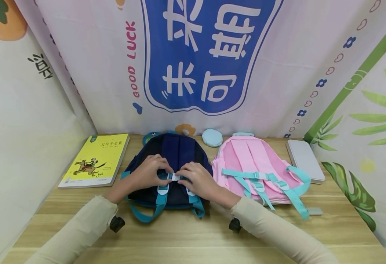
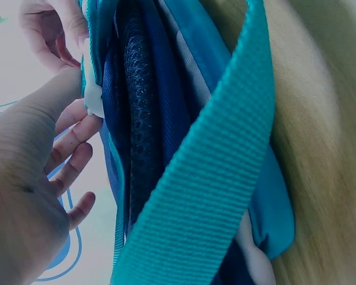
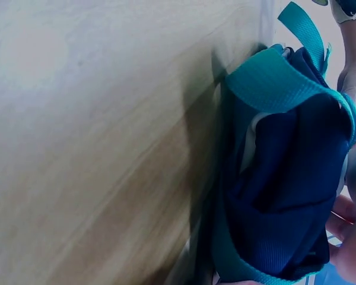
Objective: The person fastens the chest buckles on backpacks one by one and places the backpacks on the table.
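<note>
A navy backpack (image 1: 179,146) with teal straps lies on the table, its shoulder-strap side up. Across its middle runs a teal strap with a white buckle (image 1: 175,177). My left hand (image 1: 150,171) pinches the buckle's left side between thumb and forefinger. From the other side, my right hand (image 1: 197,179) pinches the buckle's right end. The left wrist view shows the white buckle (image 2: 93,95) edge-on between the fingers of both hands, with the left hand's other fingers spread. In the right wrist view the backpack (image 3: 285,178) hides much of the fingers.
A pink backpack (image 1: 242,150) with teal straps lies to the right. A yellow book (image 1: 95,159) lies at the left. Light blue round pouch (image 1: 212,137) stands at the back, with a white case (image 1: 305,160) at far right. A small grey item (image 1: 315,211) lies near the pink backpack's strap.
</note>
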Demonstrator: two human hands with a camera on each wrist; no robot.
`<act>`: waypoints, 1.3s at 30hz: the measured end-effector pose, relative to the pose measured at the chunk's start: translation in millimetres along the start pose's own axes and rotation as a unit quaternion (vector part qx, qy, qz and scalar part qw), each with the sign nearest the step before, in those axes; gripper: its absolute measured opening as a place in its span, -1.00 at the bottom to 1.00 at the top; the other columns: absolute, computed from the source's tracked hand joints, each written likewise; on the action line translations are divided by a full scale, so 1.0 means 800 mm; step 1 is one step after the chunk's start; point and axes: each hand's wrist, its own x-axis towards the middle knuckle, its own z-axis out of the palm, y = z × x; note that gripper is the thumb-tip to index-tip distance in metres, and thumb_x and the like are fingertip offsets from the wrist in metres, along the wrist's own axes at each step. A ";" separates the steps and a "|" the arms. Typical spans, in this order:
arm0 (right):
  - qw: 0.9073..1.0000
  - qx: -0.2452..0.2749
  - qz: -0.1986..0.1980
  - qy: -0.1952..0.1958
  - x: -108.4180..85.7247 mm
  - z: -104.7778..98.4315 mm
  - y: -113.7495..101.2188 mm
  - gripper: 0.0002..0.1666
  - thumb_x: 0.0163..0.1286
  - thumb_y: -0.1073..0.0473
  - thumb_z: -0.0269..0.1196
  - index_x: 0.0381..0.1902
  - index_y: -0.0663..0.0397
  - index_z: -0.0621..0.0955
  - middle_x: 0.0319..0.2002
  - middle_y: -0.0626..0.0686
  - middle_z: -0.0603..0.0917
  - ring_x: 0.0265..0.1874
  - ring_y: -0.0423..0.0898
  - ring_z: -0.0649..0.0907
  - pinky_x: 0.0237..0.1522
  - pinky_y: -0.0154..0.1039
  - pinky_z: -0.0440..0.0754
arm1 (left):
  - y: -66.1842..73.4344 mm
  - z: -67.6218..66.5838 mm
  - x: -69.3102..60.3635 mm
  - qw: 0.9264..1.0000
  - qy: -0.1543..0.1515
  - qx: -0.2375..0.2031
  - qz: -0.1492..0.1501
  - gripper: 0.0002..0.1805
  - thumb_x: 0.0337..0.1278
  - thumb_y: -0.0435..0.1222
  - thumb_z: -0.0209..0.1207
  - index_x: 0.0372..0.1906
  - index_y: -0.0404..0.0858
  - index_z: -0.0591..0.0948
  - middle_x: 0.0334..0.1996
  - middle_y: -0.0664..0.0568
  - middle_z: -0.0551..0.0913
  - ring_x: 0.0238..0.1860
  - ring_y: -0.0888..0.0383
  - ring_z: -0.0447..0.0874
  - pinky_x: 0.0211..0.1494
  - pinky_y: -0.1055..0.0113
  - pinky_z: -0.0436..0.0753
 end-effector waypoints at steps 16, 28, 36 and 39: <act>0.999 -0.003 0.018 -0.029 0.001 0.001 0.002 -0.73 0.39 0.09 0.38 0.01 -0.01 0.75 -0.07 -0.02 0.73 -0.04 -0.10 0.65 0.07 -0.17 0.62 | -0.002 0.001 0.002 1.000 -0.017 0.000 -0.012 -0.75 -0.02 -0.17 0.52 -0.18 -0.07 0.80 -0.25 0.15 0.70 -0.15 0.16 0.48 0.11 -0.11 0.48; 0.999 -0.001 0.023 -0.030 0.003 0.000 0.005 -0.73 0.38 0.10 0.38 0.00 0.01 0.74 -0.06 -0.02 0.73 -0.04 -0.09 0.66 0.08 -0.15 0.62 | 0.000 -0.003 0.009 1.000 -0.023 -0.002 0.001 -0.68 -0.02 -0.17 0.52 -0.10 -0.08 0.79 -0.24 0.12 0.71 -0.14 0.12 0.51 0.05 -0.02 0.49; 0.999 0.009 0.029 -0.036 0.014 -0.012 0.013 -0.69 0.39 0.08 0.38 0.05 0.02 0.73 -0.06 0.01 0.73 -0.04 -0.06 0.65 0.07 -0.12 0.62 | -0.001 -0.016 0.021 0.999 -0.051 0.001 -0.007 -0.67 0.04 -0.12 0.48 -0.06 -0.08 0.78 -0.22 0.13 0.72 -0.12 0.09 0.53 0.09 -0.06 0.50; 0.999 0.011 0.034 -0.031 0.018 -0.023 0.020 -0.67 0.42 0.06 0.36 0.07 0.04 0.73 -0.04 0.03 0.73 -0.04 -0.05 0.66 0.04 -0.13 0.64 | -0.001 -0.025 0.027 0.999 -0.046 -0.002 -0.013 -0.67 0.08 -0.11 0.46 -0.06 -0.14 0.79 -0.20 0.07 0.74 -0.10 0.05 0.56 0.07 -0.04 0.52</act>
